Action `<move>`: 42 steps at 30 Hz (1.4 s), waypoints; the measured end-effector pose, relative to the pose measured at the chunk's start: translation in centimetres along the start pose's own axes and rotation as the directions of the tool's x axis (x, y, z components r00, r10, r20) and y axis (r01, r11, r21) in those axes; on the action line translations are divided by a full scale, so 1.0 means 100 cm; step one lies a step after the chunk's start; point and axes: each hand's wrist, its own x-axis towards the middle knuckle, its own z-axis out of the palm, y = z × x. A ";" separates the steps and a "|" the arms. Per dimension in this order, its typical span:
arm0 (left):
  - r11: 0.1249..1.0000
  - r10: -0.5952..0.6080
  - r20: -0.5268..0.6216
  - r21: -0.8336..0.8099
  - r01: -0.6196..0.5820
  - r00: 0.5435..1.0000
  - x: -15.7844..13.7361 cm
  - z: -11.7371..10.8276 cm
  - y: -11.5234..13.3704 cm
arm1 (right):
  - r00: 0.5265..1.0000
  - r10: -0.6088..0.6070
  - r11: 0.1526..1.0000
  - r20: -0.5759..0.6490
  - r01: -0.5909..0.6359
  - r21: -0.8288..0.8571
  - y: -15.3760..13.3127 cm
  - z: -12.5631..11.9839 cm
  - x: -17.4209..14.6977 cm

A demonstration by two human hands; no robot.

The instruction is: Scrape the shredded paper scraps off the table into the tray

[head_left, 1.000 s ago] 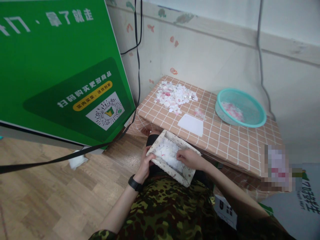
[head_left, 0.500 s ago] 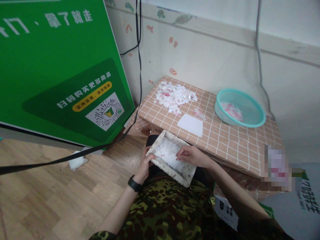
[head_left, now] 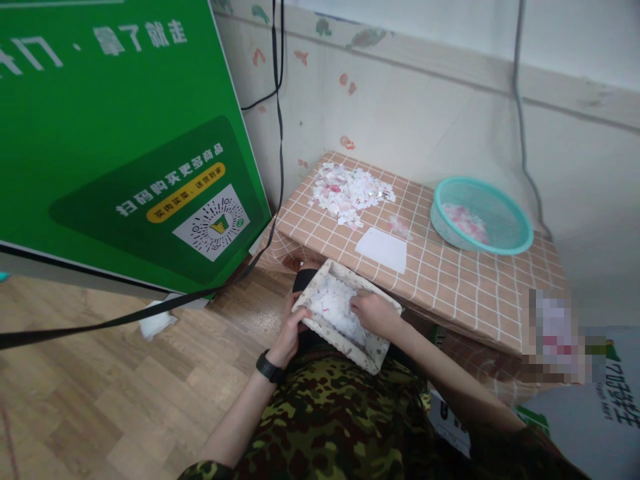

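Note:
On my lap rests a speckled off-white rectangular tray (head_left: 367,360), tilted, with small white paper scraps (head_left: 333,303) inside. My left hand (head_left: 291,327) grips its left edge, thumb over the rim. Inside the tray, my right hand (head_left: 373,312) is down among the scraps with its fingers curled; the fingertips are hidden, so I cannot see what they pinch. Beyond the tray, a white sheet (head_left: 383,250) lies on the checked tablecloth (head_left: 460,293).
A heap of white and pink paper scraps (head_left: 350,190) lies at the table's back left. The turquoise basket (head_left: 480,217) at the right holds pinkish scraps. A green sign (head_left: 125,133) stands at left, a black strap (head_left: 150,311) crossing before it.
My right hand has turned and dipped deeper into the scraps, its fingers curling in and its wrist shifting slightly. My left hand and the tray have stayed in place.

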 end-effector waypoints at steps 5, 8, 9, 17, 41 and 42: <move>1.000 0.003 0.004 -0.004 -0.003 1.000 0.002 -0.001 -0.002 | 0.991 -0.028 0.969 -0.130 0.059 0.239 0.008 -0.016 -0.013; 1.000 0.000 0.010 -0.004 0.000 1.000 0.003 -0.001 -0.003 | 0.992 0.079 0.872 -0.095 -0.022 0.490 0.011 -0.018 -0.016; 1.000 -0.001 0.007 -0.006 0.001 1.000 0.003 -0.001 -0.004 | 0.992 0.110 0.813 -0.063 -0.053 0.580 0.012 -0.017 -0.016; 0.998 0.009 0.003 -0.056 -0.009 1.000 0.003 -0.003 -0.006 | 0.997 0.070 0.705 -0.037 -0.023 0.709 0.012 -0.019 -0.017; 0.977 -0.168 -0.075 -0.145 0.156 0.983 0.020 -0.015 -0.025 | 0.775 0.396 0.813 -0.493 -0.047 0.580 0.110 -0.144 0.066; 0.978 -0.169 -0.073 -0.139 0.157 0.983 0.021 -0.016 -0.025 | 0.763 0.381 0.852 -0.522 -0.071 0.519 0.118 -0.150 0.074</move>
